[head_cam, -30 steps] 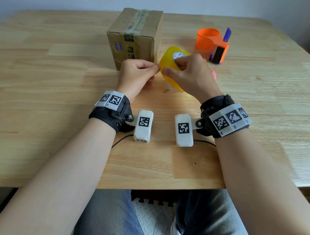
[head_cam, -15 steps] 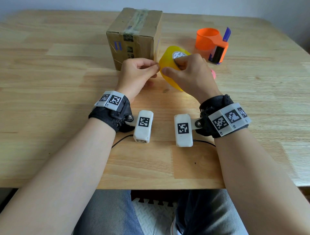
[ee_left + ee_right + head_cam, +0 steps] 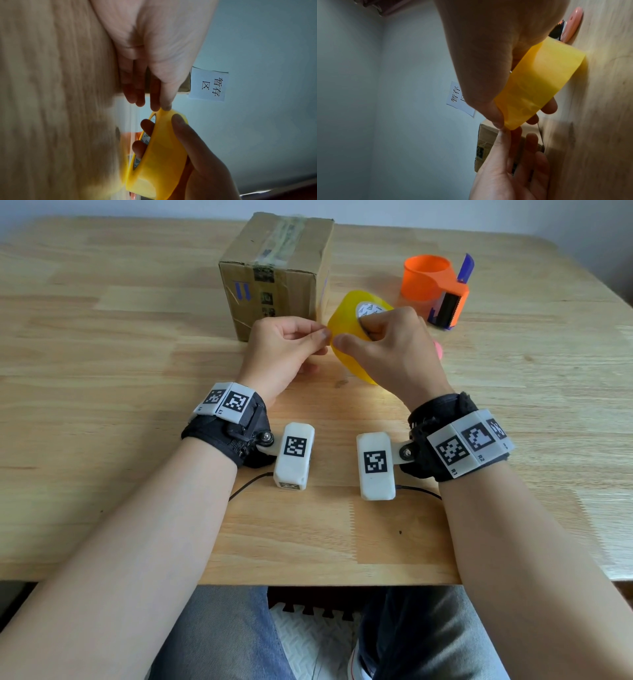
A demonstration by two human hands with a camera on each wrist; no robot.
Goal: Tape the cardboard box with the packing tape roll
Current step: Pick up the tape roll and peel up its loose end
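No fresh strip on the cardboard box (image 3: 274, 273) at 12 o'clock on the tabletop (image 3: 102, 371). Left hand (image 3: 281, 350) pinches the edge of the packing tape roll (image 3: 346, 337); right hand (image 3: 390, 350) grips the roll. Peeling barely begun; taping all remains.

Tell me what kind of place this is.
Probably a plain indoor packing or storage spot, not a kitchen or workshop: a light wooden table against a bare pale wall, a taped brown cardboard box, an orange plastic tape dispenser, and a white paper label with Chinese characters on the wall.
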